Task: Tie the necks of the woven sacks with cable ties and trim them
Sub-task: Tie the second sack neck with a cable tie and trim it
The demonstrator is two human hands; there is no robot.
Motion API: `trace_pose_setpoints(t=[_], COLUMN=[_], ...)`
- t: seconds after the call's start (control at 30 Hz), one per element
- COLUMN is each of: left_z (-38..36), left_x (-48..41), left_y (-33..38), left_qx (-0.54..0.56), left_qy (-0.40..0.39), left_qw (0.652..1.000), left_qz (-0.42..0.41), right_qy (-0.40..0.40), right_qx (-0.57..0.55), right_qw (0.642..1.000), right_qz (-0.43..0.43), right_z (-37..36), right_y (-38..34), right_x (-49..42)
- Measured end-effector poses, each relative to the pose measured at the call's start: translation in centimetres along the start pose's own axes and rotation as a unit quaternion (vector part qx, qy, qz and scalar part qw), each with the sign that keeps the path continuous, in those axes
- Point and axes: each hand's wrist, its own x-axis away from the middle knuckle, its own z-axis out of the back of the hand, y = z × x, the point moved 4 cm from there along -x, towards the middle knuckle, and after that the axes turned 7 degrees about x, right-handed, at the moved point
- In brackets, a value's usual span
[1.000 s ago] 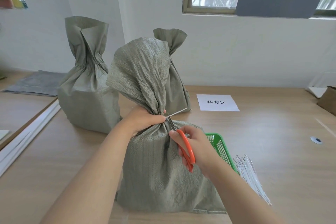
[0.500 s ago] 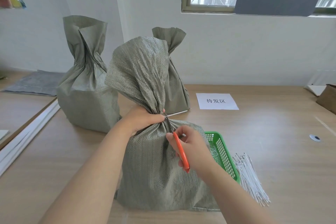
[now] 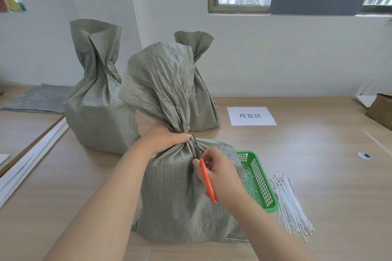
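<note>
Only the person's two arms show, from the forearm down to the fingers. The bare, smooth, rounded left forearm [image 3: 101, 197] is uncovered along all its visible length and narrows toward the wrist, ending in a bare left hand [image 3: 167, 140]. The bare right forearm [image 3: 271, 229] is likewise uncovered down to the picture's lower edge, slightly blurred there, and ends in a bare, slim-fingered right hand [image 3: 222, 178] whose knuckles and thumb show plainly. The fingernails are too small to judge.
</note>
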Motion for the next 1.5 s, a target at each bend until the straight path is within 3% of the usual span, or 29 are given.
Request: trace_pose_setpoints(t=[0.4,0.77,1.03,1.5], left_z=[-0.1,-0.1,-0.2,-0.1], left_x=[0.1,-0.6,-1.1,-1.3], left_y=[0.0,-0.1,0.0,0.1], left_qx=[0.02,0.01,0.024,0.0], left_qy=[-0.006,0.006,0.009,0.008], left_qw=[1.0,1.0,1.0,1.0], left_qz=[0.005,0.011,0.002,-0.012], right_qy=[0.088,0.124,0.037,-0.063], right_qx=[-0.087,0.086,0.261,0.317], right_qw=[0.992,0.984,0.941,0.899], right_qz=[-0.03,-0.094,-0.214,-0.297], right_z=[4.5,7.0,4.3,0.3], right_y=[3.0,12.8,22.6,30.4], right_x=[0.1,0.4,4.5,9.5])
